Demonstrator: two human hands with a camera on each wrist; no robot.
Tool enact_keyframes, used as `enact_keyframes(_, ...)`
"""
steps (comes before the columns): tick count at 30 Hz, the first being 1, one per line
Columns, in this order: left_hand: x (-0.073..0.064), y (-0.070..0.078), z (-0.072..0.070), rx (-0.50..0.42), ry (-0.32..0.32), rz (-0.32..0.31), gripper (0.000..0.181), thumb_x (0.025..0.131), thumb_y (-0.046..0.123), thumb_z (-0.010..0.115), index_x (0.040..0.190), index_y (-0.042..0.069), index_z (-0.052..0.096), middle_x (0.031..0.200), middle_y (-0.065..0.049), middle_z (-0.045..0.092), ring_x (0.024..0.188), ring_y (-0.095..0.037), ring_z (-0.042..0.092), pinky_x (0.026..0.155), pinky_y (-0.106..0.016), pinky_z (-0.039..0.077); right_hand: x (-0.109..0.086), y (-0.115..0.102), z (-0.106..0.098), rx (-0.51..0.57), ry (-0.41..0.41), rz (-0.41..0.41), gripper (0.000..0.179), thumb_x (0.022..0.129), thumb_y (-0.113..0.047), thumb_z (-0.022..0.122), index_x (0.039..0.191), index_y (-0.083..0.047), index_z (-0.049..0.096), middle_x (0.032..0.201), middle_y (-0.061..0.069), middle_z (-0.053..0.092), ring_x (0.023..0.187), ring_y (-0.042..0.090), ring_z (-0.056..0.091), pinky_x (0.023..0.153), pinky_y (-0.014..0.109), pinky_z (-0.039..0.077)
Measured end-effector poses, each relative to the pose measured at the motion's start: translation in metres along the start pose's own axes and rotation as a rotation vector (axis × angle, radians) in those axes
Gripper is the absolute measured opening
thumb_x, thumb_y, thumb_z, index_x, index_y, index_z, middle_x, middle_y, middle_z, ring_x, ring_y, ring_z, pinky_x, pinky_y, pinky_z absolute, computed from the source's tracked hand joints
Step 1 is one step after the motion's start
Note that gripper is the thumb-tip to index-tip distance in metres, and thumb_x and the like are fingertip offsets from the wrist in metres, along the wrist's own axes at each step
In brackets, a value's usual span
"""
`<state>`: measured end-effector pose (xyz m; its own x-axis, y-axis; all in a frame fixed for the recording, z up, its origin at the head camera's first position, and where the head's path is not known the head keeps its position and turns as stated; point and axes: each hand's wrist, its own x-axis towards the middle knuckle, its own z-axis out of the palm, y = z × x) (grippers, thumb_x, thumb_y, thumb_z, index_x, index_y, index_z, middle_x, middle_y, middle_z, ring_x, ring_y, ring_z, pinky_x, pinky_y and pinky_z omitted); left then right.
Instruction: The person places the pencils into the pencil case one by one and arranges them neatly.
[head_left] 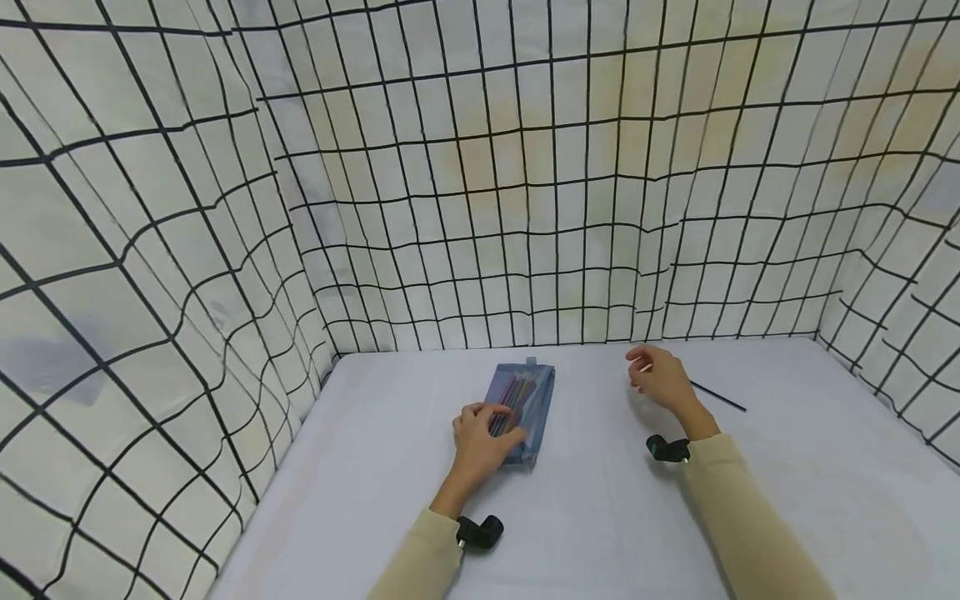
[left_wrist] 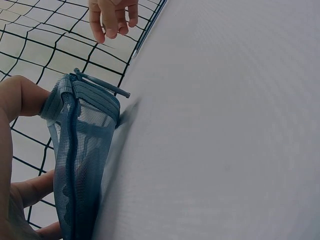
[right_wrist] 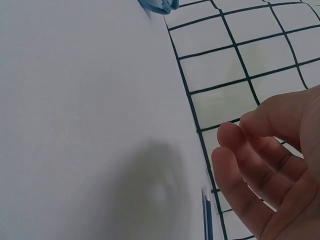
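A blue mesh zip pouch (head_left: 536, 417) lies on the white table, with several thin coloured sticks like pencils or pens (head_left: 513, 396) showing through its top. My left hand (head_left: 480, 437) grips it, thumb over the near part and fingers toward its left side. The left wrist view shows the pouch's zipped edge (left_wrist: 74, 165) close up, thumb and fingers against it. To the right, my right hand (head_left: 663, 383) hovers over the table, fingers loosely bent and holding nothing. Partly hidden behind that hand, a slim dark pen or pencil (head_left: 718, 396) lies on the table.
White walls with a black grid (head_left: 555, 192) rise behind the table and along both sides. The white tabletop (head_left: 600, 517) ends at the back wall. Each wrist wears a small black camera (head_left: 480, 532).
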<state>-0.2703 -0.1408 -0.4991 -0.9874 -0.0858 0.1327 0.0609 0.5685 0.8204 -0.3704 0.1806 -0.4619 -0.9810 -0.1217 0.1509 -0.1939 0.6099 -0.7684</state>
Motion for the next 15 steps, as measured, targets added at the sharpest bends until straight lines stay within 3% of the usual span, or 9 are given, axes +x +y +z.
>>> enact_keyframes(7, 0.001, 0.002, 0.0, -0.016, -0.004, 0.001, 0.05, 0.078, 0.041, 0.076, 0.122, 0.017, 0.069, 0.147, -0.018, 0.042, 0.137, -0.039, 0.03, 0.107, -0.064, 0.035, -0.001, 0.015, -0.017, -0.184, 0.075, -0.023, 0.029, 0.094, -0.007, 0.058, 0.122, 0.001, 0.062, 0.105, 0.018, 0.07, 0.096, 0.032, 0.067, 0.073, 0.034, 0.048)
enact_keyframes(10, 0.001, 0.002, 0.0, -0.013, -0.001, 0.003, 0.05, 0.078, 0.041, 0.076, 0.122, 0.018, 0.069, 0.147, -0.018, 0.042, 0.137, -0.039, 0.03, 0.106, -0.065, 0.035, -0.002, 0.023, -0.022, -0.271, 0.107, -0.03, 0.029, 0.092, -0.008, 0.06, 0.12, 0.0, 0.063, 0.109, 0.018, 0.07, 0.101, 0.035, 0.067, 0.075, 0.038, 0.049)
enact_keyframes(15, 0.0, 0.0, 0.001, -0.012, 0.002, 0.002, 0.048, 0.078, 0.041, 0.076, 0.121, 0.019, 0.07, 0.147, -0.018, 0.042, 0.137, -0.04, 0.03, 0.105, -0.065, 0.035, -0.005, 0.034, -0.029, -0.327, 0.148, -0.035, 0.033, 0.089, -0.007, 0.065, 0.121, 0.002, 0.063, 0.117, 0.023, 0.067, 0.102, 0.038, 0.068, 0.077, 0.046, 0.052)
